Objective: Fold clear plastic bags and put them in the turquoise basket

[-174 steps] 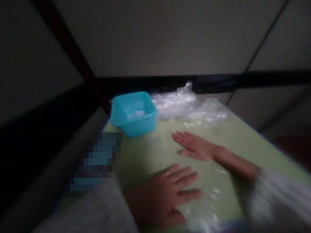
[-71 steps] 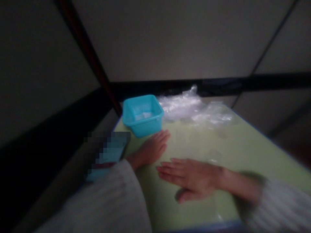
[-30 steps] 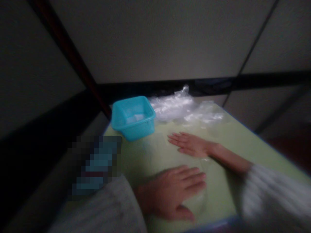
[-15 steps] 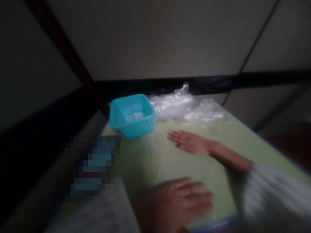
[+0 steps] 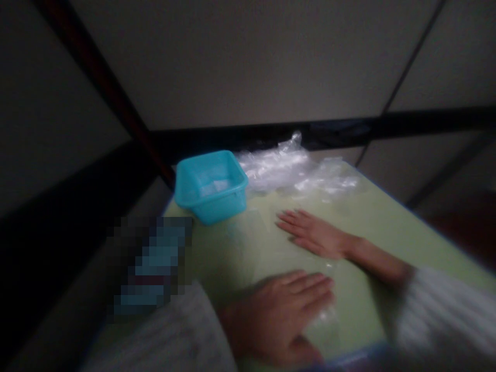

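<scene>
My left hand (image 5: 284,312) lies flat near the front edge of the table, palm down, with its fingers stretched out to the right. Farther back, my right hand (image 5: 315,233) rests flat too, fingers pointing left. Beneath and between them is a clear plastic sheet or bag (image 5: 256,248), spread over the yellow-green tabletop (image 5: 403,232). Its outline is faint, and small glints show beside both hands. Neither hand grips anything.
A turquoise plastic basin (image 5: 220,206) with something pale inside stands at the back left. Crumpled clear plastic bags (image 5: 282,168) lie along the back edge, close to the wall panels (image 5: 251,67). A pixelated dark-and-blue object (image 5: 155,258) is at the left edge.
My right hand has slid a little to the right and toward me. My left hand has shifted slightly away from me, and its thumb now shows. The basin and bags have stayed put.
</scene>
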Demonstrator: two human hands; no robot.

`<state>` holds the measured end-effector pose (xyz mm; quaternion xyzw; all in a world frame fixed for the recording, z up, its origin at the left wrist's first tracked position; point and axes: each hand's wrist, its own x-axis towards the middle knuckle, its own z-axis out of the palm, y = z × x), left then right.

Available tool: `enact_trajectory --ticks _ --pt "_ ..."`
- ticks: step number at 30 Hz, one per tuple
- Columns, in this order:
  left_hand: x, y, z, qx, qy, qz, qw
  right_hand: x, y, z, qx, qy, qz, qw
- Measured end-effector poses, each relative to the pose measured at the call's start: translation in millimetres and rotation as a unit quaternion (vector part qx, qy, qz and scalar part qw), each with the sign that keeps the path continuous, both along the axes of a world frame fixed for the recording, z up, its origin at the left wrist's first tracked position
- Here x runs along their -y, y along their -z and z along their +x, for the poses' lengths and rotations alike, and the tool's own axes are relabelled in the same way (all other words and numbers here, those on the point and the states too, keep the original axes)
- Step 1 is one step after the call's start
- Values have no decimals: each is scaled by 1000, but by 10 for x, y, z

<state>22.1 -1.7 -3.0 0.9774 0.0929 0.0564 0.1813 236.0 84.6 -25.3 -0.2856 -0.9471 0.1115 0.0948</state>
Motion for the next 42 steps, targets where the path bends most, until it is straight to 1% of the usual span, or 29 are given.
enact_trajectory --ticks 4,9,15,20,24,28,33,36,39,42 --pt "21 -5 -7 -6 3 4 1000 -9 13 -1 11 -6 31 999" --pt "44 -19 -20 -2 9 13 1000 -23 27 31 19 -26 47 998" --pt "86 6 -43 -8 26 48 998 -39 2 87 7 -8 46 999" --pt "138 41 -50 -7 29 95 995 -83 18 134 6 1 49 999" --pt "180 20 -43 2 27 129 991 -119 39 170 4 9 47 999" --pt "207 -2 -36 6 23 143 989 -147 43 200 2 12 45 999" --pt "215 13 -42 6 36 145 989 -188 47 230 12 24 26 999" --pt "202 4 -69 13 5 135 991 -207 31 239 -12 38 6 999" --pt "168 -30 -107 13 -27 100 995 -198 -21 229 -44 20 -10 999" --pt "138 -55 -134 11 -26 77 997 -165 -83 202 -65 -9 -29 997"
